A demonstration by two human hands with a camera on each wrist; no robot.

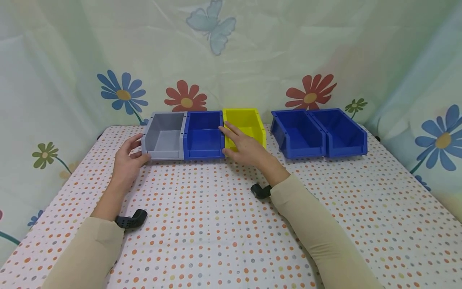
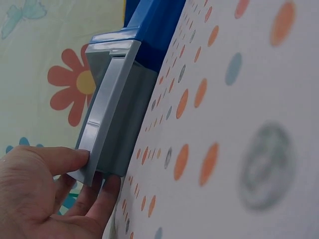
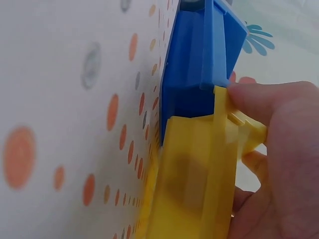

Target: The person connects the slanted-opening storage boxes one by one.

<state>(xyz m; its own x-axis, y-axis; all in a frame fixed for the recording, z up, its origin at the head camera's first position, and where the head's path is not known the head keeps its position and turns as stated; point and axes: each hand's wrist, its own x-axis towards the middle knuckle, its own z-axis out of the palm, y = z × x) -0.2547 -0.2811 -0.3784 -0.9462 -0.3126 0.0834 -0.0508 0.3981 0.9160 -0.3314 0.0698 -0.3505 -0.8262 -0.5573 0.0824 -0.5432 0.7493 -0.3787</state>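
Three storage bins stand side by side: a grey bin (image 1: 167,134), a blue bin (image 1: 203,138) and a yellow bin (image 1: 249,116). My left hand (image 1: 128,158) grips the grey bin's front left corner, its thumb on the front lip and its fingers along the outer side. Over the yellow bin reaches my right hand (image 1: 245,148). Its thumb touches the front corner where yellow and blue meet, as the right wrist view shows. The other fingers bend over the adjoining side walls, their tips partly hidden. The bins' visible insides hold nothing.
Two more blue bins, the nearer one (image 1: 299,134) and the far right one (image 1: 339,132), stand together right of the yellow bin, across a gap. A dotted cloth (image 1: 202,224) covers the table. Behind hangs a flowered curtain (image 1: 245,68).
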